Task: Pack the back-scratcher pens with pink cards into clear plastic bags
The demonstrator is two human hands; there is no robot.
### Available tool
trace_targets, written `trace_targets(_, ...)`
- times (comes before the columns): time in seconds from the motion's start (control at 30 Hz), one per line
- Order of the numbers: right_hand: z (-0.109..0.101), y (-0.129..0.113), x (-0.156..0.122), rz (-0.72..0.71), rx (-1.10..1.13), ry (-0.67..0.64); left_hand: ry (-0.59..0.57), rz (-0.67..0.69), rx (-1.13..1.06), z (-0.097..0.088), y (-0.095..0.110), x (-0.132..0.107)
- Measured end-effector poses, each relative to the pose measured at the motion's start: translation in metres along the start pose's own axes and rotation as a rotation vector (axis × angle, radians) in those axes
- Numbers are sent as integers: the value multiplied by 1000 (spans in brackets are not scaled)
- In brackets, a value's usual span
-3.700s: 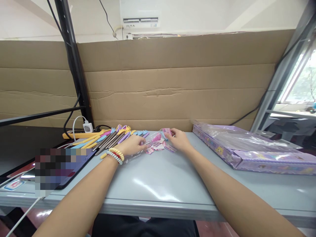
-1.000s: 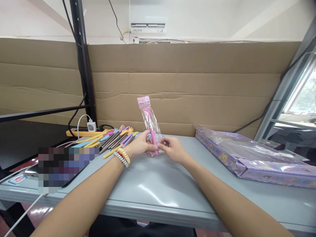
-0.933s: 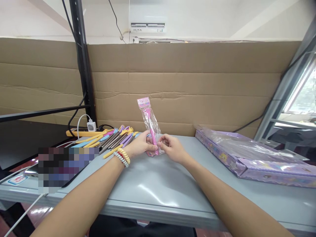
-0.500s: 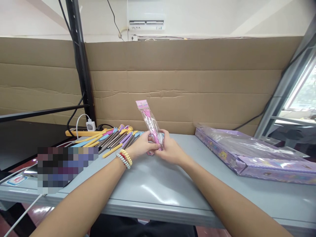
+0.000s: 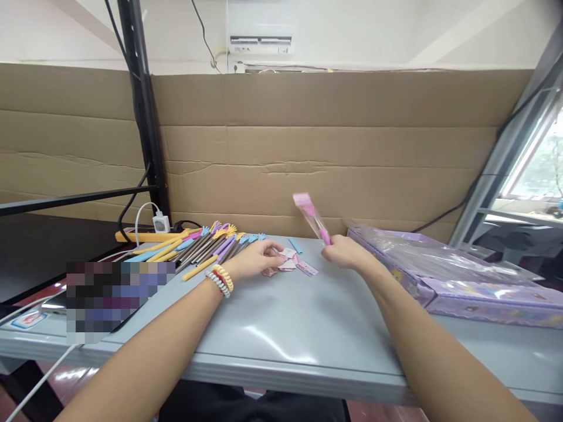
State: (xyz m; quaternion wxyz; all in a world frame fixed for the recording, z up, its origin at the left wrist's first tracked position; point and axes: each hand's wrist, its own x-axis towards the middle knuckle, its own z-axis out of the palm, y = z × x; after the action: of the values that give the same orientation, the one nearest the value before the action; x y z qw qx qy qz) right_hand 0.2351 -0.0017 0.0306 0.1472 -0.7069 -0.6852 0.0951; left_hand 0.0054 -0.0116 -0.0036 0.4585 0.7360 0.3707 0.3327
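A pink back scratcher (image 5: 324, 235) in a clear plastic sleeve with a pink header card is gripped at its lower end by my right hand (image 5: 347, 252). It tilts up and to the left, slightly blurred. Bracelets circle the wrist of my left hand (image 5: 255, 258), whose fingers are curved and apart beside small printed cards (image 5: 307, 268) on the table. Whether a fingertip touches a card is hard to see. Behind those cards lies a short blue stick-like piece (image 5: 295, 245). Left of that hand, several back scratchers (image 5: 200, 252) with hand-shaped heads and coloured grips lie in a pile.
At the right stands a shallow purple box (image 5: 422, 287) with clear plastic bags (image 5: 404, 252) on it. A yellow power strip (image 5: 147, 237) with a white plug sits at the back left. Cardboard (image 5: 329, 140) walls the rear of the grey table (image 5: 285, 328).
My right hand has carried the packaged back scratcher rightward, toward the purple box. My left hand has let go of it and stayed near the cards, which are now uncovered.
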Motion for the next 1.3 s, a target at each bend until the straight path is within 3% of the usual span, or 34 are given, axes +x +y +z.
trace_targets(0.17,-1,28,16,147,-70,-123,-20,22,160,-5,-12,3)
trace_targets(0.33,13,48,37,167,-106,-27,-25,48,316,-8,-18,3)
trace_targets(0.57,25,65,51,190,-100,-72,-28,63,448,-10,-14,0)
trace_targets(0.7,25,69,48,253,-95,-35,-17,73,502,-10,-12,-1)
trace_targets(1.07,43,62,42,137,-191,278,-6,62,604,-13,-9,-2)
trace_targets(1.3,28,39,34,-130,-146,560,12,71,663,-13,-7,-4)
